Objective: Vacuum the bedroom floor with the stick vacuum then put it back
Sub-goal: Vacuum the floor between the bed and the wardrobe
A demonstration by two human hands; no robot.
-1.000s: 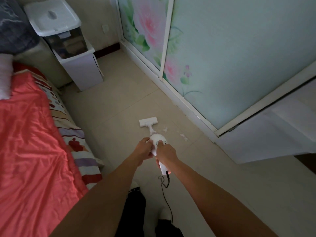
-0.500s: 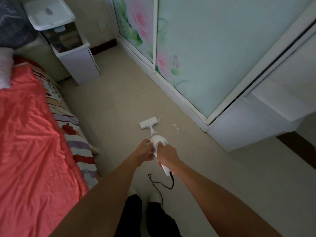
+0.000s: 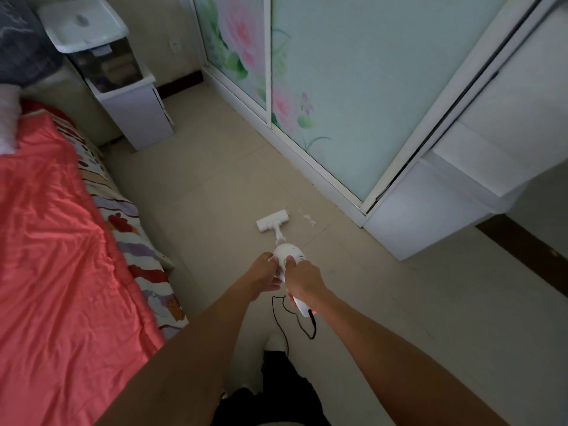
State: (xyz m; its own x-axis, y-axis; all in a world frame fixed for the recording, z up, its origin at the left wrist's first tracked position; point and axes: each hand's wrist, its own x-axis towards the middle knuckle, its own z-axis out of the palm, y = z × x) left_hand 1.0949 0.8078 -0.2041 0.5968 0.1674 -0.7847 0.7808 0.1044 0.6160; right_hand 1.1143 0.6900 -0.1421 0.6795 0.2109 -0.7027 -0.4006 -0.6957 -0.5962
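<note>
A white stick vacuum (image 3: 289, 255) points away from me over the beige tiled floor (image 3: 215, 186). Its flat floor head (image 3: 273, 221) rests on the tiles near the wardrobe's foot. My right hand (image 3: 302, 279) grips the handle from above. My left hand (image 3: 266, 270) clasps the left side of the round motor body. A black cord (image 3: 290, 318) hangs in a loop from the handle's end. Small white scraps of litter (image 3: 309, 219) lie on the floor just right of the floor head.
A bed with a coral quilt (image 3: 55, 256) fills the left side. A white bedside cabinet (image 3: 138, 109) with a lidded box on top stands at the far end. Sliding wardrobe doors with pink flowers (image 3: 307, 87) and a white cabinet (image 3: 430, 216) line the right. My feet (image 3: 276, 344) are below.
The view has shifted along the wardrobe. The litter scrap right beside the floor head a second ago is gone, and the remaining scraps sit slightly farther right. The cord loop has swung.
</note>
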